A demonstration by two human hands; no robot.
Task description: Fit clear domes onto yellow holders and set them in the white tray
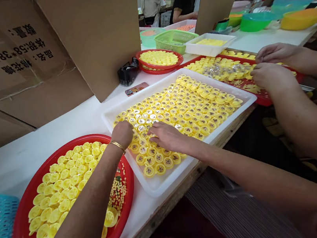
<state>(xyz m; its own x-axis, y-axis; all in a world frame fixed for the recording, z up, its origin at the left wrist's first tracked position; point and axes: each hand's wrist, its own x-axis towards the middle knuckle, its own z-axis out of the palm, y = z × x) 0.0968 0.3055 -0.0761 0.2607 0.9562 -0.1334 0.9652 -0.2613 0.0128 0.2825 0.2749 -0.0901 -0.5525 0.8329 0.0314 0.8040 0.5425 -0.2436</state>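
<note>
My left hand [123, 134], with a gold bangle at the wrist, is over the left edge of a white plastic tray [147, 184]. Its fingers curl downward, and what they hold, if anything, is hidden. Beside it, my right hand [167, 135] reaches over the same tray with thumb and fingers apart, close above the rows of small round yellow cups [158, 157] with printed round tops. Under my left forearm stands a round red tray [23, 234] with many yellow cups [62, 177] and small pale pellets [118, 190] along its right side.
At right, a co-worker's hands [273, 68] work over a red tray [262, 97] of yellow cups. Behind are a phone [136, 89], a black tape dispenser [128, 72], a red bowl [166, 69] and a green basket [174, 39]. Cardboard [98, 32] borders the table; a blue basket [6, 229] is at left.
</note>
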